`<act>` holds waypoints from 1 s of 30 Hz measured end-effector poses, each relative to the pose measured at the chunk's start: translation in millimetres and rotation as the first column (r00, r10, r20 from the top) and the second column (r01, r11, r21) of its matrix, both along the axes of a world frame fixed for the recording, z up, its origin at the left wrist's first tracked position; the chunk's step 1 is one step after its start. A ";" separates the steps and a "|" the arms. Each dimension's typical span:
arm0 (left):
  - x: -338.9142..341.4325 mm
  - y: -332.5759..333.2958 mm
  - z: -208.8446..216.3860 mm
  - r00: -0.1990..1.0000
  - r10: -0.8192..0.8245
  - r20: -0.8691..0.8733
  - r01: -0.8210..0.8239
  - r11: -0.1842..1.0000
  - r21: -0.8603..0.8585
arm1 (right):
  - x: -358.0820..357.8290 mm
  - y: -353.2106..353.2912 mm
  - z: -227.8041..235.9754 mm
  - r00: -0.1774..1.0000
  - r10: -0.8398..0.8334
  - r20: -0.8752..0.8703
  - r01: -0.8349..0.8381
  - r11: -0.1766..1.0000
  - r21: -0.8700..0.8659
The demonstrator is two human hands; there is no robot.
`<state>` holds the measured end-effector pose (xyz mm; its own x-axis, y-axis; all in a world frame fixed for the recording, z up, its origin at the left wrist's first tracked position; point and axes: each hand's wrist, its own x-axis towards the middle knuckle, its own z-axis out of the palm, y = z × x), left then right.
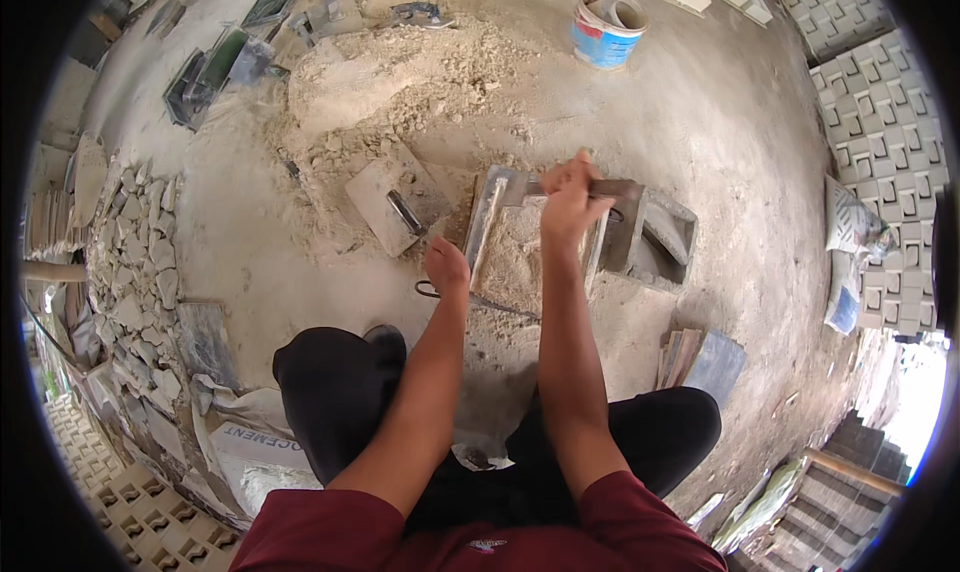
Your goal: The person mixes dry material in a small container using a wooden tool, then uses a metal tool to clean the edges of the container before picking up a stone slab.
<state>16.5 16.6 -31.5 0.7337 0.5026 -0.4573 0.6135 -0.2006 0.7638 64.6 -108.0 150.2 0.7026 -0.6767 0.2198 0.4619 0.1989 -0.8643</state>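
Mould (487,217), filled with grey-brown mix (520,254), lies on the floor (740,142) between the hands, its long axis pointing away from the person. Relations, left to right:

Rubble (130,237) lines the floor's left edge. Farther in, toward the far edge, is a pile of loose mix (400,77); at its near side rests a flat square plate (375,200) with a metal handle (405,213), just beside the mould and limiting room at its left.

Left hand (447,265): outside the mould's left edge, near the handle. Fingers are curled; whether this grip encloses anything cannot be told. A dark looped rod (428,290) passes below it toward the mould's near edge.

Right hand (572,204): the nearer one, above the mould's far right part. Governing relation, as judged: the bar (618,190) at this hand runs crosswise to the mould's long axis. Blur prevents telling whether the grip is clenched on the bar.

A grey box (690,244) stands just beyond the mould's right edge, restricting clearance. The bucket (603,47), toward the floor's far edge, is well apart.
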 end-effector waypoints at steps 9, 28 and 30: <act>-4.0 -8.5 26.5 1.000 -0.011 -0.001 0.011 0.998 0.069 | 0.0 8.4 -17.5 0.995 0.049 -0.083 -0.053 0.998 -0.045; 1.1 -2.7 2.6 0.999 -0.033 0.026 0.035 0.998 -0.054 | -22.1 23.9 -25.5 0.996 -0.034 -0.079 0.012 0.966 -0.260; -1.5 -4.7 4.5 0.999 -0.046 0.016 0.046 0.999 -0.007 | -20.0 28.1 -26.0 0.994 -0.048 -0.102 0.020 0.965 -0.262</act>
